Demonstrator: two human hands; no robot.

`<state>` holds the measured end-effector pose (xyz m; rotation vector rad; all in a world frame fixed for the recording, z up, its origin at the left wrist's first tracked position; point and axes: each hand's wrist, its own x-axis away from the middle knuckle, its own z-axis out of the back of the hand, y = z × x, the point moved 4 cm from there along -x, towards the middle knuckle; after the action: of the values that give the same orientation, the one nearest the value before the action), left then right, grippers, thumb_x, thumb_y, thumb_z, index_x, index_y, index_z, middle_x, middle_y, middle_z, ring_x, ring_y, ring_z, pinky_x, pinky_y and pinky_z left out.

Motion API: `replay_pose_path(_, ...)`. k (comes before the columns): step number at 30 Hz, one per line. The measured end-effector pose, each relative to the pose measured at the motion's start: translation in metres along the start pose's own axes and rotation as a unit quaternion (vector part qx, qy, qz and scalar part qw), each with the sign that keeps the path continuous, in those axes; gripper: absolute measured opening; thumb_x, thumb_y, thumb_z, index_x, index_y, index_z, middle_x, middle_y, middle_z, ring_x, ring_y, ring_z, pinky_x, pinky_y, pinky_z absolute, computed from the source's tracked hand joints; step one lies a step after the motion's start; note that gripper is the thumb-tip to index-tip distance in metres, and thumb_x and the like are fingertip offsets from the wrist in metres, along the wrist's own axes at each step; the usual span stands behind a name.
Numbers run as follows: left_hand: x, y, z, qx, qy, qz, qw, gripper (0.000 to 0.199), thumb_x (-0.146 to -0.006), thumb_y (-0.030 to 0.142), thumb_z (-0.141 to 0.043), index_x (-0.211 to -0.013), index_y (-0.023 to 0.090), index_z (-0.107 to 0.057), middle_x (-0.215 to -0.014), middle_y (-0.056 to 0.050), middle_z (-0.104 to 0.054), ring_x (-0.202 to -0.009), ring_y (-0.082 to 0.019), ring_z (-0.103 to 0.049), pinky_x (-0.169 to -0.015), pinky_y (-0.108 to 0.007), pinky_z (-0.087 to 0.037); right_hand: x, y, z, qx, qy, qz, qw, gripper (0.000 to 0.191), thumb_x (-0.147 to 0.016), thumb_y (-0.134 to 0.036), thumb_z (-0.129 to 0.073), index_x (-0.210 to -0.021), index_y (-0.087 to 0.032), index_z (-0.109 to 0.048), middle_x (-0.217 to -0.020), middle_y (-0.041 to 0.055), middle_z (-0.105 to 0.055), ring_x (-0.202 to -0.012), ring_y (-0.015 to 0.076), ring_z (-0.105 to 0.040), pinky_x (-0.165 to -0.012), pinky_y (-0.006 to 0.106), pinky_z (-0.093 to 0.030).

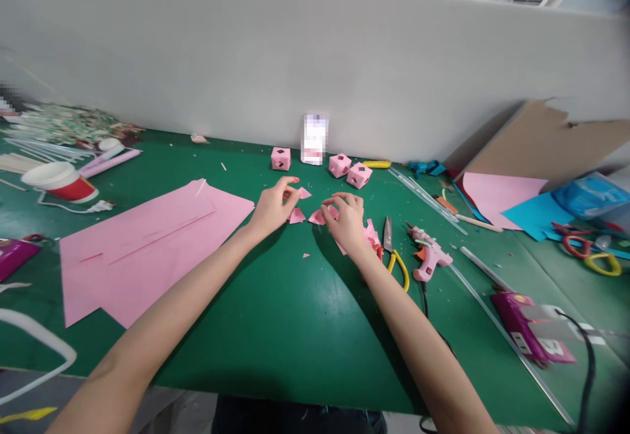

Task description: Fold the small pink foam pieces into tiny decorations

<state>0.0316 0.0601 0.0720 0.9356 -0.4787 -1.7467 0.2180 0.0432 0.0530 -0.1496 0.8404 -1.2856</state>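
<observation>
My left hand (273, 209) pinches a small pink paper piece (305, 193) between thumb and fingertips. Just below those fingers, another folded pink piece (296, 216) lies on the green table (275, 335). My right hand (347, 222) is curled, its fingertips closed around a pink paper scrap (333, 212). A further pink triangle (316, 218) touches or lies just under these fingertips; which one I cannot tell. More cut pink paper (371, 234) is partly hidden behind my right wrist. Pink paper cubes with diamond holes stand beyond: one at left (281, 159), two at right (340, 165).
Yellow-handled scissors (388, 237) and a pink glue gun (429, 257) lie right of my right arm. Large pink sheets (147, 257) cover the left side. A phone (314, 140) leans on the partition. A paper cup (62, 181) and a purple power strip (522, 325) sit farther out.
</observation>
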Motion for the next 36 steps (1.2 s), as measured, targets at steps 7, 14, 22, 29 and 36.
replay_pose_path(7, 0.068, 0.026, -0.009, 0.072, -0.077, -0.074, 0.992, 0.043, -0.097, 0.032, -0.048, -0.137, 0.020, -0.037, -0.123, -0.010, -0.067, -0.117, -0.019, -0.063, -0.102, -0.037, -0.049, 0.026, -0.012, -0.007, -0.252, -0.102, -0.101, 0.957, 0.029, -0.087, -0.038, -0.057, -0.109, -0.019, -0.061, -0.084, 0.0037, -0.070, -0.074, 0.0174, -0.065, -0.065, 0.028, -0.051)
replay_pose_path(14, 0.077, -0.014, 0.004, -0.139, 0.024, -0.078, 0.987, 0.037, -0.094, 0.023, -0.046, -0.131, 0.022, -0.046, -0.130, -0.012, -0.060, -0.124, -0.026, -0.054, -0.106, -0.047, -0.044, 0.057, 0.005, -0.022, -0.225, -0.113, -0.154, 0.955, 0.019, -0.079, -0.030, -0.061, -0.095, -0.019, -0.065, -0.076, 0.0018, -0.071, -0.065, 0.0168, -0.065, -0.060, 0.027, -0.049)
replay_pose_path(22, 0.065, -0.046, 0.014, -0.213, 0.065, -0.046, 0.974, 0.048, -0.086, 0.021, -0.056, -0.133, 0.019, -0.044, -0.130, -0.015, -0.058, -0.123, -0.032, -0.051, -0.104, -0.048, -0.044, 0.045, -0.016, -0.035, -0.124, -0.119, -0.095, 0.981, 0.010, -0.086, -0.022, -0.057, -0.085, -0.022, -0.067, -0.083, 0.0019, -0.074, -0.072, 0.0188, -0.067, -0.066, 0.028, -0.048)
replay_pose_path(29, 0.065, -0.049, 0.015, -0.167, 0.018, -0.009, 0.986, 0.046, -0.086, 0.018, -0.056, -0.131, 0.020, -0.047, -0.102, -0.009, -0.064, -0.098, -0.025, -0.062, -0.092, -0.041, -0.051, 0.052, -0.024, -0.031, -0.069, -0.058, -0.036, 0.995, 0.026, -0.093, -0.025, -0.047, -0.111, -0.018, -0.065, -0.113, 0.0120, -0.068, -0.085, 0.0224, -0.067, -0.075, 0.033, -0.052)
replay_pose_path(36, 0.084, -0.035, 0.011, -0.104, 0.065, 0.006, 0.992, 0.033, -0.084, 0.018, -0.063, -0.116, 0.021, -0.057, -0.090, -0.005, -0.068, -0.092, -0.024, -0.064, -0.087, -0.040, -0.051, 0.069, -0.036, -0.021, -0.130, -0.009, 0.023, 0.991, 0.026, -0.094, -0.020, -0.043, -0.109, -0.019, -0.065, -0.107, 0.0091, -0.067, -0.079, 0.0185, -0.065, -0.075, 0.031, -0.052)
